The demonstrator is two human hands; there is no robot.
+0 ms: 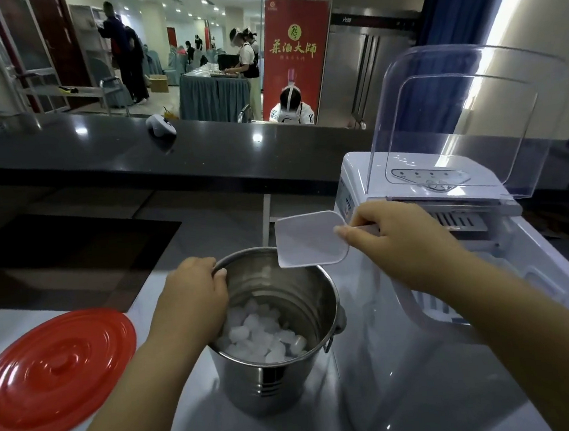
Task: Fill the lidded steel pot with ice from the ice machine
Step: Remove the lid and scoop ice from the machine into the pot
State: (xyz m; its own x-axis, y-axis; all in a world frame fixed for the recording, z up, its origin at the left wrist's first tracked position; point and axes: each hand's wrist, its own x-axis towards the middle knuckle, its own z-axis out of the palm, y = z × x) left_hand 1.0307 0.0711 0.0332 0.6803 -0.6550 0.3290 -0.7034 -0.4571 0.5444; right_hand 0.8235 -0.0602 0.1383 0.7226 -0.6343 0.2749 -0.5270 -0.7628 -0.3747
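1. Bench of pale stone carries everything, with a dark raised counter beyond it
2. Ice machine stands at the right, its clear lid tipped up and open, just beside the pot
3. Red pot lid lies flat on the bench at the left, apart from the pot, so the mouth is free
4. Steel pot sits upright in the middle; ice covers only its bottom, so by my judgement many more scoops are needed
5. Left hand grips the pot's far-left rim, fingers curled over the edge; keeping that hold should stop the pot sliding
6. Right hand holds the handle of the white scoop, fingers wrapped round it
7. Scoop hangs over the pot's far rim and looks empty; to do this well, load it deep in the machine, carry it level, and tip it low inside the mouth so no cubes bounce out
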